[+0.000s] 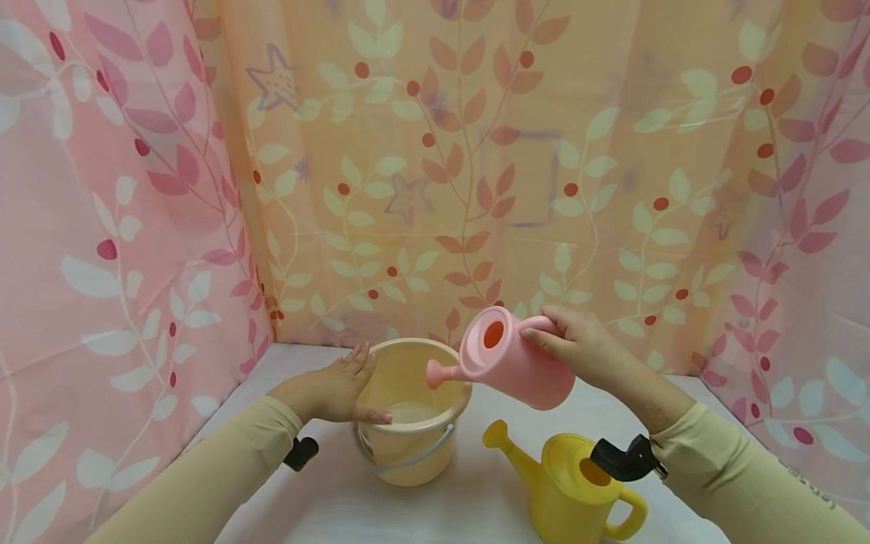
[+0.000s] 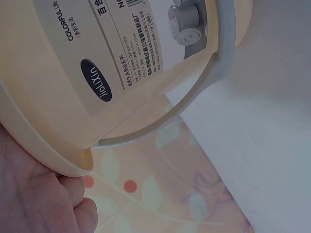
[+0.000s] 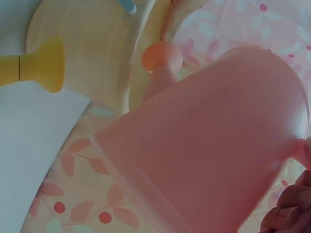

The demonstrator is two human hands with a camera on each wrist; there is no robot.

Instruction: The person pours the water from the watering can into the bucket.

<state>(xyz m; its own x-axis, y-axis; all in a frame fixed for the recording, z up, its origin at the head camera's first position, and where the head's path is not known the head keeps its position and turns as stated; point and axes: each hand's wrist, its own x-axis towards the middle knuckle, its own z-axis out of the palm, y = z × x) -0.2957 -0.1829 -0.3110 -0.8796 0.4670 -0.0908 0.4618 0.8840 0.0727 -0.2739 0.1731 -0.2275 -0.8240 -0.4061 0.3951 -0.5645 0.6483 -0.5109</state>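
A pink watering can [image 1: 516, 363] hangs tilted in the air, its spout dipping over the right rim of a cream bucket [image 1: 414, 459]. My right hand [image 1: 578, 340] grips the can by its top handle. The spout's round head [image 3: 163, 56] overlaps the bucket's mouth in the right wrist view. My left hand [image 1: 336, 389] rests on the bucket's left rim, fingers extended over the edge and thumb along the front. The bucket stands upright, with its pale grey handle [image 2: 170, 114] hanging down. A printed label [image 2: 112, 53] shows on its side in the left wrist view.
A yellow watering can [image 1: 571, 491] stands on the white table [image 1: 306, 499] at the front right, its spout pointing left toward the bucket. Leaf-patterned curtains [image 1: 435, 189] enclose the table at the back and both sides.
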